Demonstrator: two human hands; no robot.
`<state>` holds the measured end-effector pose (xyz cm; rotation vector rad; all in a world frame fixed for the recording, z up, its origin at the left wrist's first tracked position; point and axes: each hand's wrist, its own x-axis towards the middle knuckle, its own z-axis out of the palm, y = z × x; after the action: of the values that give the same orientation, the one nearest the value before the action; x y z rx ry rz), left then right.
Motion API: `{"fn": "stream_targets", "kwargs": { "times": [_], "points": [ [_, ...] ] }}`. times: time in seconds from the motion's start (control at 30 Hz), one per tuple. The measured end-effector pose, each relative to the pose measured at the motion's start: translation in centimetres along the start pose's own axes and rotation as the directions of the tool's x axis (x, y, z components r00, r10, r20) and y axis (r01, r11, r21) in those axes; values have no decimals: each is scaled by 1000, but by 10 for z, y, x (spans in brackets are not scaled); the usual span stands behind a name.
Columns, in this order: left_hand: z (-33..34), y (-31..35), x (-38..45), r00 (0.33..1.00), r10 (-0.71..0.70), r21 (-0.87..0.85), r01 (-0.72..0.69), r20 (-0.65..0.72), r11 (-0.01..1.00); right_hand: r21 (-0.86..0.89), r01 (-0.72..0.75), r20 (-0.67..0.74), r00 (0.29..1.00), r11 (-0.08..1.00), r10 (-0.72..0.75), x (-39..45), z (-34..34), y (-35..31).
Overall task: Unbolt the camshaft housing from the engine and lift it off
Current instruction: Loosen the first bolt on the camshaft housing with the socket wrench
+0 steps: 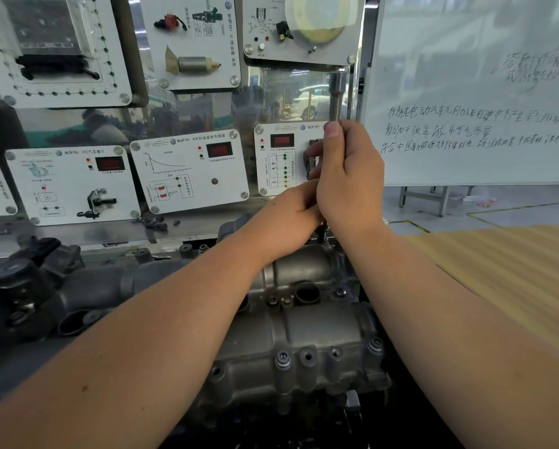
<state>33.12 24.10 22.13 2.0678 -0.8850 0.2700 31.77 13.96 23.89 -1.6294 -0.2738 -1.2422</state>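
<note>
Grey cast aluminium fills the lower middle of the view: the ribbed camshaft housing (304, 338) sits on the engine, low in front of the person, with several bolts (283, 359) along its near edge seated in their bosses. A round open port (307, 291) shows on its top.

Both forearms reach over it to the far edge. The right hand (349, 176) wraps its fingers (315, 152) around a long steel socket wrench (336, 95) that stands nearly upright, thumb pressed against the shaft near the top of the grip; the wide socket end rises above the hand. The left hand (291, 218) sits just below and against the right one, its fingers curled in around the lower part of the same tool. The tool's tip (324, 233) comes down at the far rim of the housing, but whether it sits on a bolt there I cannot tell.

To the left lies the dark engine intake casting (28, 286). Behind stands a steel training board (187, 111) carrying white sensor panels (190, 170) with red displays. A whiteboard with handwritten lines (479, 92) stands on the right, and a sheet of yellow corrugated board (511, 270) lies beyond the right arm.
</note>
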Motion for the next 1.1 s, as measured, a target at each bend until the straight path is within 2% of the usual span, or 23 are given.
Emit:
{"fn": "stream_targets", "kwargs": {
  "times": [0.2,0.43,0.6,0.8,0.97,1.1],
  "points": [
    [-2,-1,1,1000,4,33,-4,-10,999,49,-16,16,1000,999,15,0,-1,0],
    [-1,1,-1,1000,-1,35,1,10,999,-21,11,6,1000,1000,-11,0,-1,-2],
    [-3,0,0,1000,22,28,-21,-11,999,46,-11,7,1000,999,10,0,-1,2],
    [-1,-3,1,1000,-9,5,9,-6,1000,-22,48,2,999,999,-48,0,0,2],
    [-2,-5,2,1000,-14,16,14,-1,1000,21,-3,4,1000,1000,3,1,0,3],
    [-2,-4,3,1000,5,6,-5,-16,1000,-10,30,13,999,1000,-30,0,0,4]
  ]
}}
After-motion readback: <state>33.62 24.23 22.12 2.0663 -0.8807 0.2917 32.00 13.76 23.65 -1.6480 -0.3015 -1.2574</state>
